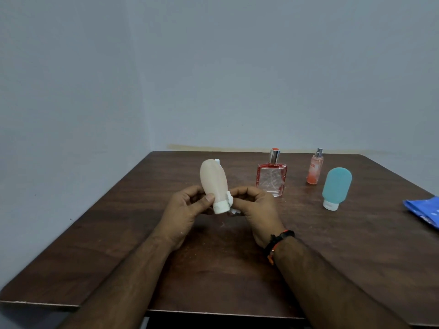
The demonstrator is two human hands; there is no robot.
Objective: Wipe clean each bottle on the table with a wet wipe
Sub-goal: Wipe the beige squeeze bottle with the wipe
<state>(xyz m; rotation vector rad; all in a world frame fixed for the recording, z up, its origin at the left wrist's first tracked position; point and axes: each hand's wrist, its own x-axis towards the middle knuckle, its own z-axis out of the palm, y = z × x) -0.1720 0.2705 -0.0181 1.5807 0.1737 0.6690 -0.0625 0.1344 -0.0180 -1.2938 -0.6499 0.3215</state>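
Table (142, 245): dark wood against a grey wall.
Pack (425, 210): blue, at right edge.
Waiting: blue bottle (336, 186), red bottle (272, 178), small spray (315, 168) stand apart, untouched, probably unwiped.
In hand: peach bottle (213, 180), cap down, above table.
Left hand (183, 210): grips its cap end.
Right hand (256, 207): pinches wipe (230, 200) against the cap.

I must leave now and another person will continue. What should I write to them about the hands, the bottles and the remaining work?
Left hand: grips the beige bottle, cap down, above the table.
Right hand: its fingers pinch a small white wipe against that bottle near the cap.
Standing on the table: square red perfume bottle, small orange spray bottle, blue bottle on its cap. Blue wipe pack at the right edge.
Done: cannot tell which bottles are already clean.
Left: finish the beige bottle, then check and wipe the others.
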